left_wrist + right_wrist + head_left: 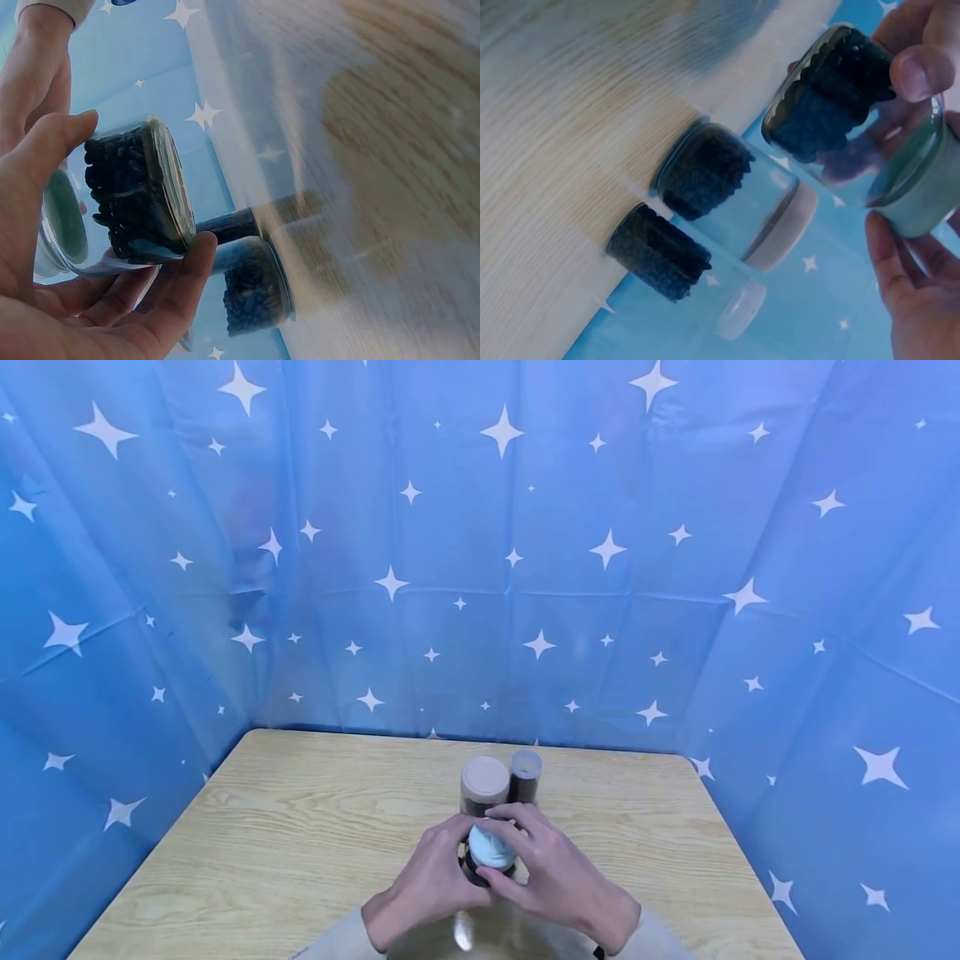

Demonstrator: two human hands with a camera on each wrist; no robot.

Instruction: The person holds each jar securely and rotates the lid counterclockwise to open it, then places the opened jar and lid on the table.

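Observation:
Both hands meet at a clear glass jar (139, 195) partly filled with dark beans, which appears raised above the table. My left hand (431, 875) holds the jar by its glass body, thumb on one side and fingers on the other in the left wrist view. My right hand (561, 867) grips the pale blue-green lid (491, 847) from above, its thumb and fingers spread round the rim. The lid sits on the jar's mouth. In the right wrist view the beans lie at the jar's bottom, and the left thumb presses its side.
Just beyond the hands stand a wide jar (709, 172) of dark beans with a pale pinkish lid (485, 777) and a narrower jar (660, 251) with a translucent cap (527, 764). They stand side by side on the wood-grain table (315, 827). A blue star-patterned curtain (450, 527) surrounds the table.

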